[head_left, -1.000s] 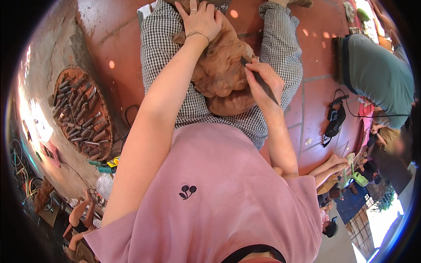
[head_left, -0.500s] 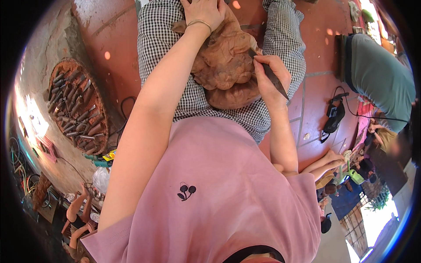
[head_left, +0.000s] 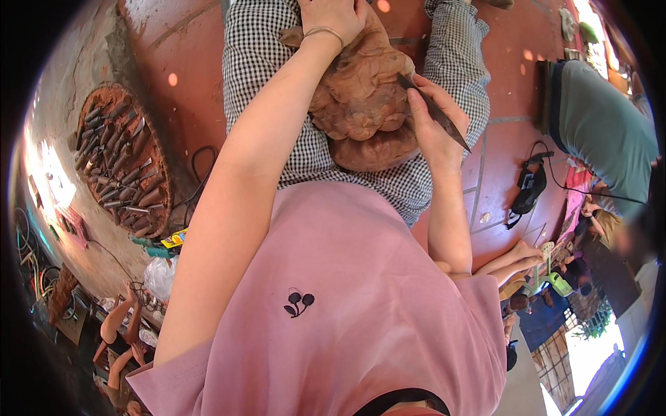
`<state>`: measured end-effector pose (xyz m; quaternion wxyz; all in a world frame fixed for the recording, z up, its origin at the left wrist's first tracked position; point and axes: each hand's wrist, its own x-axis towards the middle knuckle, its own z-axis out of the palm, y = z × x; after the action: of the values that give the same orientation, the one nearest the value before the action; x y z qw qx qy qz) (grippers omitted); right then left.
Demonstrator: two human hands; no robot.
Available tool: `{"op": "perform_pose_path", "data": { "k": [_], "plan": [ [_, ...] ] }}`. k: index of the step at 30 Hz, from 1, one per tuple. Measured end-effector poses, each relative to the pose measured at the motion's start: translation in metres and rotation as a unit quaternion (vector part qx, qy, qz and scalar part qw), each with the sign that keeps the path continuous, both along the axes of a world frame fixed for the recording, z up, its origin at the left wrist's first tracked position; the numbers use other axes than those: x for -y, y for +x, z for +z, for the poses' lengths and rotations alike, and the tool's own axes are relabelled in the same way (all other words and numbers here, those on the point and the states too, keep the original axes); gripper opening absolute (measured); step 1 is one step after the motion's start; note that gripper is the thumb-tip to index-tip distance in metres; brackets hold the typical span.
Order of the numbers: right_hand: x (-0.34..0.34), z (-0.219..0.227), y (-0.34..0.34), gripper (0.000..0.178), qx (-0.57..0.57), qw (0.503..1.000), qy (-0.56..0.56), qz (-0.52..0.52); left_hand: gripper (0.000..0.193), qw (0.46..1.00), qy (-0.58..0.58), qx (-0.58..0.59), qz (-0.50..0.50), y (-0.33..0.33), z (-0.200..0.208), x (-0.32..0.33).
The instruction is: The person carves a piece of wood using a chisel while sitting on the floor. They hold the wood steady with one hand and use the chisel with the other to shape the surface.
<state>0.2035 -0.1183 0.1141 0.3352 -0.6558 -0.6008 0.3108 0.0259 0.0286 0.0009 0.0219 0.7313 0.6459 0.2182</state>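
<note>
A reddish-brown wood carving [head_left: 364, 97] with rounded, bumpy relief rests on my lap, between my legs in checked trousers [head_left: 454, 62]. My left hand [head_left: 336, 17], with a bracelet at the wrist, lies on its far part at the top edge. That edge cuts off most of its fingers, so their grip does not show. My right hand [head_left: 440, 114] is closed around a dark, flat, pointed tool [head_left: 444, 121], whose kind I cannot make out. The tool's front tip is at the carving's right side; its rear end sticks out toward the lower right.
On the left, a round shallow basket [head_left: 163, 201] holds several carving tools [head_left: 118, 149]. A black pouch [head_left: 528, 191] with a cord lies on the red tiled floor [head_left: 510, 90] at right. Beyond it, a person in grey-green clothing [head_left: 603, 132] bends over. More people sit around the edges.
The view has shifted slightly, so the carving and my hands appear a little farther right. In my right hand, the tool's rear end has swung outward to the right.
</note>
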Motion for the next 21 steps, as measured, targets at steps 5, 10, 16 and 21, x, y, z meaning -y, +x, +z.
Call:
{"op": "perform_pose_path", "data": {
  "k": [5, 10, 16, 21],
  "plan": [
    [-0.004, 0.008, -0.012, 0.013, 0.151, 0.986, 0.041, 0.062, 0.032, 1.0, 0.015, -0.004, 0.003, -0.002, -0.003, -0.001],
    [-0.008, 0.002, 0.0, 0.015, 0.033, 0.999, -0.012, 0.041, 0.032, 1.0, 0.006, -0.001, -0.001, 0.0, -0.002, 0.0],
    [-0.012, 0.008, 0.0, 0.015, 0.081, 0.995, -0.005, 0.056, 0.032, 1.0, 0.011, 0.005, -0.001, 0.0, -0.003, -0.001],
    [-0.013, 0.009, -0.01, 0.012, 0.118, 0.989, 0.048, 0.079, 0.032, 1.0, 0.011, -0.004, 0.003, -0.002, -0.004, -0.001]
  ]
}}
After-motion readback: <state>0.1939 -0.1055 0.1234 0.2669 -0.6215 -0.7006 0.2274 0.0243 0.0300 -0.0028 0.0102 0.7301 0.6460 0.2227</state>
